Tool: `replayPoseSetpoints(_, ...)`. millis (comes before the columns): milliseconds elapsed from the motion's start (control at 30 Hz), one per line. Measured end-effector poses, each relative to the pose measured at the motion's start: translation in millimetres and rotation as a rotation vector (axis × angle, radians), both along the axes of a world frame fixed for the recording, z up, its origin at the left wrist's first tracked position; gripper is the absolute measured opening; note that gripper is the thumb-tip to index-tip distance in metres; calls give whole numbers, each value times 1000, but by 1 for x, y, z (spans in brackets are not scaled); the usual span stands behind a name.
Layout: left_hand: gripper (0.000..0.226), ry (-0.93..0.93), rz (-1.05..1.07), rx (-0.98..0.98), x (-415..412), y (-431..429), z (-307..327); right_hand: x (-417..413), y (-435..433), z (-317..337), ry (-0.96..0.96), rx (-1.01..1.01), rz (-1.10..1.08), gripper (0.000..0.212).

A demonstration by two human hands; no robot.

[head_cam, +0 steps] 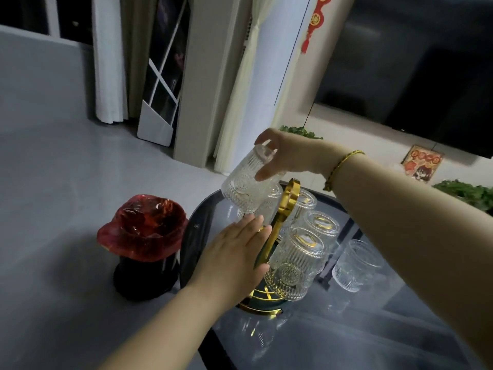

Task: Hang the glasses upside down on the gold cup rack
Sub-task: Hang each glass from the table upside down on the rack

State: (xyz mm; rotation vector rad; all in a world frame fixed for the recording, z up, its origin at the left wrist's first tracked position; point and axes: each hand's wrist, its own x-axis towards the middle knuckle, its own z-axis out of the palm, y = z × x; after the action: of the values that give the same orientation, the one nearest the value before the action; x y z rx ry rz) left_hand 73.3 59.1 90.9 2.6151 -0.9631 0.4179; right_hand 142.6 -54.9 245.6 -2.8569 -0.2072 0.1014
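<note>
No text I can read, gold characters on the red hanging ornament [316, 20] far right too blurred, cartoon picture [421, 162] lettering unclear to me

Five ribbed glasses [294, 265] on the gold rack [286, 201], one held, one upright on the table.

Ribbed clear glasses [292, 265] — shiny gold metal rack [286, 198] — glossy tabletop [400, 329].
</note>
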Motion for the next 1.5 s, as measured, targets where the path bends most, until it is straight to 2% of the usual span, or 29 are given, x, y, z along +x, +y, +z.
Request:
replayPoseSetpoints(300,63,15,-102,-58,6,11,1,14,5,-46,88,-112,52,78)
replayPoseSetpoints(400,64,19,-121,-121,6,10,-1,14,6,-50,116,-114,85,77)
replayPoseSetpoints(500,65,-92,-145,-210,8,9,-6,16,7,-54,118,-127,97,76)
replayPoseSetpoints(567,66,-82,-157,-257,10,9,-9,17,8,-57,117,-153,104,75)
replayPoseSetpoints(767,63,-118,-134,-239,13,10,-14,19,9,-60,114,-210,119,74)
replayPoseSetpoints(933,63,-100,-145,-301,13,8,-17,21,9,-62,110,-244,131,75)
replayPoseSetpoints(1133,62,-112,-141,-312,13,5,-20,21,8,-60,138,-223,133,77)
replayPoseSetpoints(1233,64,-91,-166,-332,14,5,-20,19,7,-57,138,-137,119,80)
replayPoseSetpoints(1333,69,-29,-146,-290,11,4,-24,12,5,-50,74,-48,124,76)
replayPoseSetpoints(1433,77,-32,-127,-414,1,-2,-30,-6,-6,-38,-96,70,131,63)
replayPoseSetpoints(1500,80,46,-74,-489,-6,-6,-39,-22,-22,-33,-265,181,92,55)
